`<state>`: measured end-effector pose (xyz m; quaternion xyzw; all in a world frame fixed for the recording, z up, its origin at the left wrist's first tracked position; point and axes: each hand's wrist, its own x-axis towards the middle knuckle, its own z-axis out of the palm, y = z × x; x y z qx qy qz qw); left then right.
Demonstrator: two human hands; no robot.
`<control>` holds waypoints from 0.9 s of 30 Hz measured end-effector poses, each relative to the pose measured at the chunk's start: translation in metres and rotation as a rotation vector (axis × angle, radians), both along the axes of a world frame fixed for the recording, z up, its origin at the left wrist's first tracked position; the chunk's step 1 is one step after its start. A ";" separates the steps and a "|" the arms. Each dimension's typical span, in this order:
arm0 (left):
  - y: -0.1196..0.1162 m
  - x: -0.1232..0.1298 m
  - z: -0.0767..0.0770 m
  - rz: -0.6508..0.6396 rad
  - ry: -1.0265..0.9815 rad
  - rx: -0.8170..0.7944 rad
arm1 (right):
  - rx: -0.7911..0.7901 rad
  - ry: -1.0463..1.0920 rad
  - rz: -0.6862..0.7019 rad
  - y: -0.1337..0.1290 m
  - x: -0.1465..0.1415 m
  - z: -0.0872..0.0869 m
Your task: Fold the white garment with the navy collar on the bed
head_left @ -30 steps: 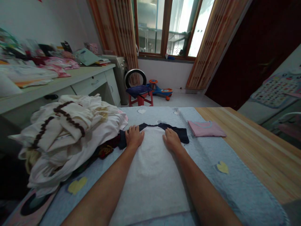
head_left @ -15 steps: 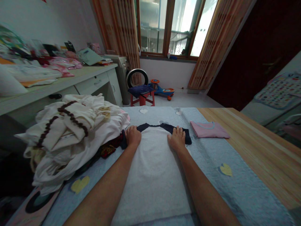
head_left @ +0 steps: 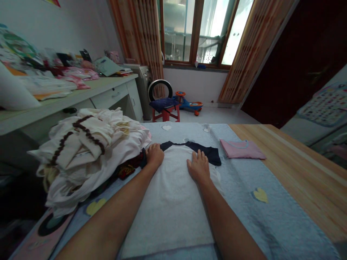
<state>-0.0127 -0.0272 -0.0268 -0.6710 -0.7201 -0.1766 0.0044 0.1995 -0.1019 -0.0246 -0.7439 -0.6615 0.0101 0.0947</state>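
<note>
Two open hands press flat on my white navy-trimmed T-shirt (head_left: 170,202): my left hand (head_left: 155,155) at its far left shoulder, my right hand (head_left: 198,167) now slid nearer from the far right shoulder, smoothing it on the blue blanket (head_left: 271,224).

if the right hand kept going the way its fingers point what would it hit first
Most likely the navy sleeve of the white T-shirt. The fingers of the right hand lie on the shirt just short of it, though depth is hard to judge.
</note>
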 end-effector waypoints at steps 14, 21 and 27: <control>0.007 -0.038 0.039 -0.152 0.336 -0.108 | 0.020 0.021 0.003 0.000 0.001 0.001; -0.007 -0.042 0.039 -0.229 0.250 -0.152 | 0.026 0.020 0.005 0.000 0.001 0.000; -0.016 -0.042 0.049 -0.242 0.256 -0.057 | 0.036 0.014 0.008 0.001 0.002 -0.001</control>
